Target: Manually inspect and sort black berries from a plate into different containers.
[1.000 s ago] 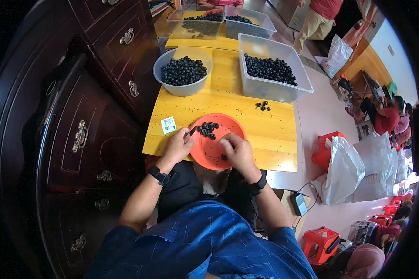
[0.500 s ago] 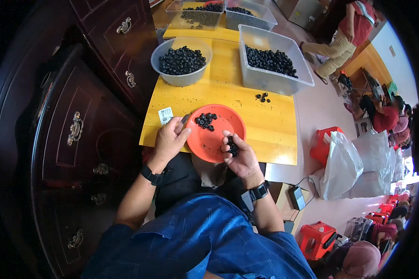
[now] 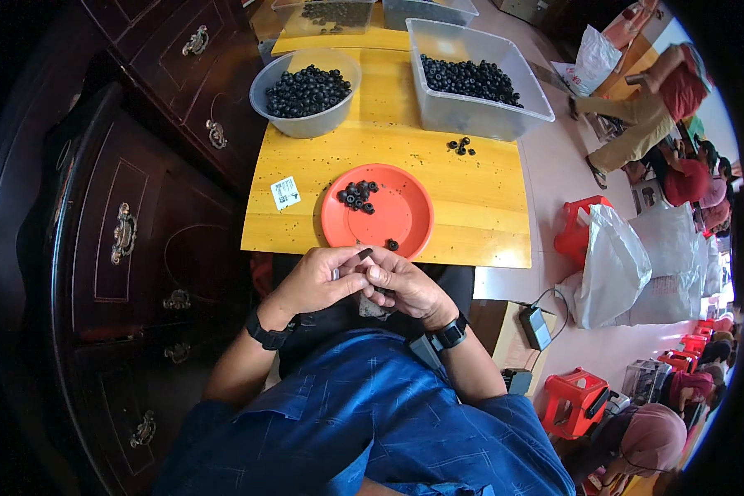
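Note:
Both my hands meet just in front of an orange-red plastic dish (image 3: 409, 202), low over my lap. My left hand (image 3: 318, 279) is closed, and a short dark blade-like piece (image 3: 365, 254) sticks out at its fingertips. Touching it, my right hand (image 3: 409, 285) has its fingers curled inward; the small black rings it held a moment ago are hidden inside. In the dish, a cluster of small black ring-shaped parts (image 3: 357, 197) lies at the upper left. One single black ring (image 3: 392, 245) rests at the near rim, by my right hand.
A round translucent tub (image 3: 306, 124) and a rectangular clear bin (image 3: 488, 120), both full of black rings, stand on the yellow table (image 3: 471, 223). Several loose rings (image 3: 461, 146) and a white label (image 3: 285, 193) lie there. Dark wooden drawers (image 3: 124, 248) close off the left.
My right hand has moved left and down from the dish to meet my left hand, its fingers now hiding the rings. One ring now lies at the dish's near rim. A person behind walks closer.

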Tool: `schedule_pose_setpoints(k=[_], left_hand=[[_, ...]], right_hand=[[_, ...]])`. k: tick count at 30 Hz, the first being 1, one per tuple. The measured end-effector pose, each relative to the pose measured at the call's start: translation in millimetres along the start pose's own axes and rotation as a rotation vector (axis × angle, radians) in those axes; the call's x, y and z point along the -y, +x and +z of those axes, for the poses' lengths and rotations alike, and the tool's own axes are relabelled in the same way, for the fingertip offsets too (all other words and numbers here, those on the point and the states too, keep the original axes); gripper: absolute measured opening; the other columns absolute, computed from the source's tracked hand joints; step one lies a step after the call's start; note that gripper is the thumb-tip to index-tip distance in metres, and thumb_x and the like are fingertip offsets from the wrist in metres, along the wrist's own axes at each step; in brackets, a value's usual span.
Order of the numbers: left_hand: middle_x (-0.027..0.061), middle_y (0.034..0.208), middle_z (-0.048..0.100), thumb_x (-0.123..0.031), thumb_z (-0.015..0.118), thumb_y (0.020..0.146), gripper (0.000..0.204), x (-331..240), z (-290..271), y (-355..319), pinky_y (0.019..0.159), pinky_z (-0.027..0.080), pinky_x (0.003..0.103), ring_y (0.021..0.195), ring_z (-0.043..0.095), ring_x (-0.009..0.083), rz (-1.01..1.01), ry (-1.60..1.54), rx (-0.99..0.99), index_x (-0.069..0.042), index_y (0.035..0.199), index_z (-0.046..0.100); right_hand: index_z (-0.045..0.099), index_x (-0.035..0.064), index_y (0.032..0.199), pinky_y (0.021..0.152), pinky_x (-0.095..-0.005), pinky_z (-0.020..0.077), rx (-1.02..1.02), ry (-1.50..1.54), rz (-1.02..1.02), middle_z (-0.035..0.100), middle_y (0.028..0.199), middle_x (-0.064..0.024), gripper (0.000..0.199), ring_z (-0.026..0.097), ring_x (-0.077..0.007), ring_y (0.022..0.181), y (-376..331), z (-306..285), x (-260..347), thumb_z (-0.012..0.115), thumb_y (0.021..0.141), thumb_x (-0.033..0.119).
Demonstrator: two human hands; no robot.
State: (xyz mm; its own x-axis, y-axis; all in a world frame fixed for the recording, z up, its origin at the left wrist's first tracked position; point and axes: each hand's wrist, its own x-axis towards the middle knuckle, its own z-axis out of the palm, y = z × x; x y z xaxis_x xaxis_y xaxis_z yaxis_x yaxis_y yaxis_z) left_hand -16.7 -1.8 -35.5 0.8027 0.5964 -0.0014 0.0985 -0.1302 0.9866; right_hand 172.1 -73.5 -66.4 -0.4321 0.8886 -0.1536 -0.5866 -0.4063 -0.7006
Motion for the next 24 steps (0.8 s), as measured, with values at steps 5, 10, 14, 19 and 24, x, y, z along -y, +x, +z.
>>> schedule_pose_setpoints(k=[5,10,14,19,24], left_hand=[[0.0006,0.068,0.059,0.001,0.065,0.084,0.028,5,7,-2,0.063,0.049,0.024,0.064,0.056,0.0048,0.034,-0.011,-0.244,0.000,0.112,0.065],[-0.0058,0.071,0.058,0.006,0.061,0.086,0.027,-12,12,2,0.064,0.048,0.020,0.068,0.057,0.0024,0.080,0.089,-0.248,0.003,0.112,0.067],[-0.0043,0.067,0.055,0.006,0.062,0.085,0.029,-18,10,9,0.059,0.044,0.021,0.063,0.049,0.0016,0.086,0.104,-0.260,-0.001,0.112,0.069],[0.0077,0.065,0.059,0.001,0.067,0.080,0.031,-33,12,15,0.056,0.047,0.027,0.055,0.057,0.0138,0.204,0.346,-0.388,-0.009,0.109,0.071],[0.0098,0.066,0.059,0.000,0.071,0.077,0.030,-39,14,17,0.053,0.046,0.032,0.056,0.059,0.0209,0.334,0.505,-0.473,-0.009,0.106,0.072]], right_hand=[[0.058,0.0067,0.117,0.049,-0.0140,0.0365,-0.096,0.123,-0.062,0.060,0.091,-0.0008,0.028,0.053,-0.0041,0.066,1,5,-7,0.059,0.098,0.027],[0.059,0.0068,0.113,0.049,-0.0149,0.0381,-0.095,0.225,-0.039,0.062,0.090,-0.0015,0.023,0.054,-0.0050,0.067,-1,-1,-9,0.059,0.098,0.024],[0.059,0.0078,0.110,0.052,-0.0152,0.0418,-0.124,0.346,-0.048,0.063,0.090,-0.0007,0.017,0.057,-0.0054,0.069,3,1,-5,0.061,0.097,0.018],[0.060,0.0104,0.107,0.052,-0.0154,0.0450,-0.151,0.373,-0.100,0.063,0.089,0.0011,0.011,0.060,-0.0053,0.070,9,1,0,0.061,0.096,0.016],[0.061,0.0116,0.107,0.060,-0.0146,0.0477,-0.184,0.324,-0.167,0.064,0.092,0.0023,0.012,0.059,-0.0033,0.073,13,5,1,0.061,0.096,0.017]])
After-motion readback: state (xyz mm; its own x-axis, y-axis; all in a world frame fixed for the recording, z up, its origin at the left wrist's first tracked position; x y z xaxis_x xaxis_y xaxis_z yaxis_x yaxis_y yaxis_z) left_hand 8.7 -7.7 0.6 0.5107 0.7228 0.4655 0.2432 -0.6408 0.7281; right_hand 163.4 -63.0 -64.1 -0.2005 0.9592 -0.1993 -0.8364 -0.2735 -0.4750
